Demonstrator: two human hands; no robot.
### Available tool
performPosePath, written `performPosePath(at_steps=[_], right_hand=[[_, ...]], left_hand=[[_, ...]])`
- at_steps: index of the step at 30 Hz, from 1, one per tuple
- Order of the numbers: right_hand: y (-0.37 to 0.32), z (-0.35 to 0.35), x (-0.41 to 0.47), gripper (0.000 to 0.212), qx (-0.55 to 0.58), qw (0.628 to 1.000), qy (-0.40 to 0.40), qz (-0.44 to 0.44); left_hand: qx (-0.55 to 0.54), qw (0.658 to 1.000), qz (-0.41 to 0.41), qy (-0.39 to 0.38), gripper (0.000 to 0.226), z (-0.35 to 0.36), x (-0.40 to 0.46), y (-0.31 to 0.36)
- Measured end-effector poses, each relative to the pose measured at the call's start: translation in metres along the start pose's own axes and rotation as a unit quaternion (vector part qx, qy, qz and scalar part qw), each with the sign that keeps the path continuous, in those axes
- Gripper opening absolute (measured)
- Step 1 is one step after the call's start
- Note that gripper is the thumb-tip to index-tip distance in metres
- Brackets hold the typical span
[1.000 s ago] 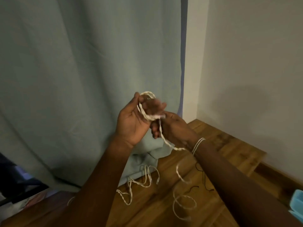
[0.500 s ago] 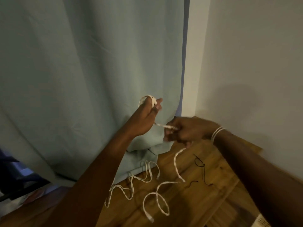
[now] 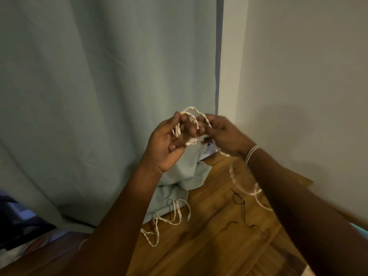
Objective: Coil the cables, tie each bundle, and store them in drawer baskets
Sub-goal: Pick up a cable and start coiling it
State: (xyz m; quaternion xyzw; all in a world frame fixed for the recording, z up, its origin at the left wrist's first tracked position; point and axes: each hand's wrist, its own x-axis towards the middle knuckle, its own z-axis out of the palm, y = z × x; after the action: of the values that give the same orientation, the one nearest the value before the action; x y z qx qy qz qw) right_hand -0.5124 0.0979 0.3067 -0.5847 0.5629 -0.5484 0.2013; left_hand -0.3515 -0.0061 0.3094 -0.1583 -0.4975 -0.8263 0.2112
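A pale green curtain (image 3: pixel 99 96) is hung across the far left, its hem bunched on the wooden counter (image 3: pixel 209 246); a grey wall (image 3: pixel 298 76) closes the right. Thin black threads (image 3: pixel 242 208) are scattered on the wood. The white twisted cable (image 3: pixel 192 116) is held up in front of the curtain, looped over the fingers of the left hand (image 3: pixel 167 144), which are curled round it. The strand is pinched by the right hand (image 3: pixel 225 134); its blurred tail is trailed down to the right. A second white cable (image 3: pixel 175 216) lies loose near the hem.
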Motion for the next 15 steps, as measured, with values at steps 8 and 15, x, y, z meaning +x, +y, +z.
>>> performPosePath(at_steps=[8, 15], right_hand=[[0.041, 0.075, -0.022, 0.031, -0.244, 0.922, -0.256, 0.157], [0.014, 0.047, -0.037, 0.026, -0.321, 0.929, -0.163, 0.092]], left_hand=[[0.038, 0.987, 0.135, 0.079, 0.037, 0.009, 0.02, 0.016], [0.691, 0.717, 0.055, 0.076, 0.029, -0.043, -0.003, 0.006]])
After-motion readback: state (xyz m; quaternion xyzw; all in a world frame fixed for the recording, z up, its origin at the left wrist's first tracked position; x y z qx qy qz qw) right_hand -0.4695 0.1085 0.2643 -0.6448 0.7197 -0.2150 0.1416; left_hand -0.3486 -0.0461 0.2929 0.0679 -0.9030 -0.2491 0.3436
